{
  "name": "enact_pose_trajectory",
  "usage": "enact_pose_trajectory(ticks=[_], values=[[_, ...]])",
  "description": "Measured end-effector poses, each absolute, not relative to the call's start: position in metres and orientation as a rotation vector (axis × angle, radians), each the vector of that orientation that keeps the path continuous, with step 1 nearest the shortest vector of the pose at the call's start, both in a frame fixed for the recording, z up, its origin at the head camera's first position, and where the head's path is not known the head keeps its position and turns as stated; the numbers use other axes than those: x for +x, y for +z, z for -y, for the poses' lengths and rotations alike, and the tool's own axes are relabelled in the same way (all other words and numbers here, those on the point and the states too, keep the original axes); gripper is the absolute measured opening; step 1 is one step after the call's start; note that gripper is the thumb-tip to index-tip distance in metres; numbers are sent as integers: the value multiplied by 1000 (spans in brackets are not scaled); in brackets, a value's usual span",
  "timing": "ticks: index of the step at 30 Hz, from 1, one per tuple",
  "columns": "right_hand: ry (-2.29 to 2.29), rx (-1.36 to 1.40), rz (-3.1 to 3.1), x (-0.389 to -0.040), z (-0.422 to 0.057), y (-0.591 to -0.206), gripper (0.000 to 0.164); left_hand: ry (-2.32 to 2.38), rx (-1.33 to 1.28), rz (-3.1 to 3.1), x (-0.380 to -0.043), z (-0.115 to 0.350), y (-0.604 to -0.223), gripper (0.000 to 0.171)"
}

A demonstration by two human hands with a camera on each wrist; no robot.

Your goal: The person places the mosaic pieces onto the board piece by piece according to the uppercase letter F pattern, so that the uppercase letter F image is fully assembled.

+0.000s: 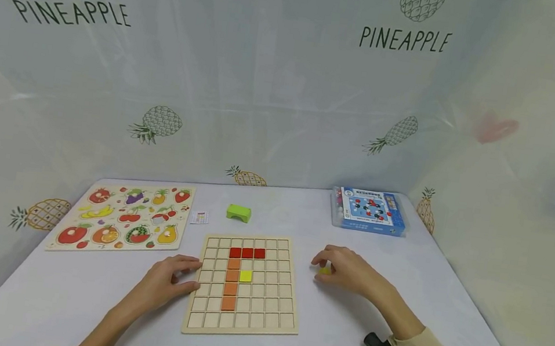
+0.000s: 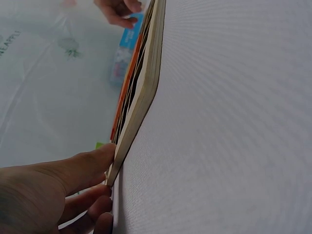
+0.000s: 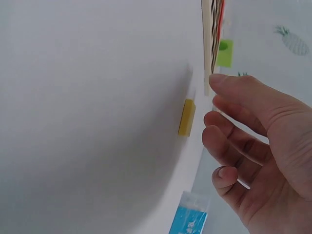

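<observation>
A wooden grid board lies on the table with red tiles in a short row, orange tiles in a column below and one yellow tile beside that column. My left hand rests its spread fingertips and thumb against the board's left edge. To the right of the board, my right hand hovers with loosely bent fingers near a loose yellow block. In the right wrist view the block sits on the table, apart from the fingers, and nothing is held.
A fruit puzzle board lies at the back left, with a small printed card beside it. Behind the grid board stands a green arch block. At the back right is a blue boxed set, near the curtain.
</observation>
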State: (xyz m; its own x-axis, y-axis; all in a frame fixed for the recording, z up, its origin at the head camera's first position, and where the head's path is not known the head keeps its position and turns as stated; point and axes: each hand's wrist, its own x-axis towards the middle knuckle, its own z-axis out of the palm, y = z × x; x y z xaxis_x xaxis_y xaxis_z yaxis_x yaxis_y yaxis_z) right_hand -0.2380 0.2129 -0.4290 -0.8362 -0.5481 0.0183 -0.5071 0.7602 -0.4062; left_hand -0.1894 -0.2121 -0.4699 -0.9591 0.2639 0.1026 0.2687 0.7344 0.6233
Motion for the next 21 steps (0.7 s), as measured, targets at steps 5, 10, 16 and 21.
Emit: enact_pose_trajectory(ticks=[5, 10, 16, 21], values=[[-618, -849, -2866, -239, -223, -431, 25, -1046, -453, 2914, -189, 212, -470, 44], [-628, -833, -2868, -239, -230, -433, 24, -1045, -440, 2919, -188, 211, -469, 43], [-632, -807, -2866, -239, -235, -434, 25, -1032, -448, 2902, -187, 211, -468, 43], [-630, -773, -2860, -239, -237, -435, 25, -1036, -442, 2902, -188, 211, -468, 43]])
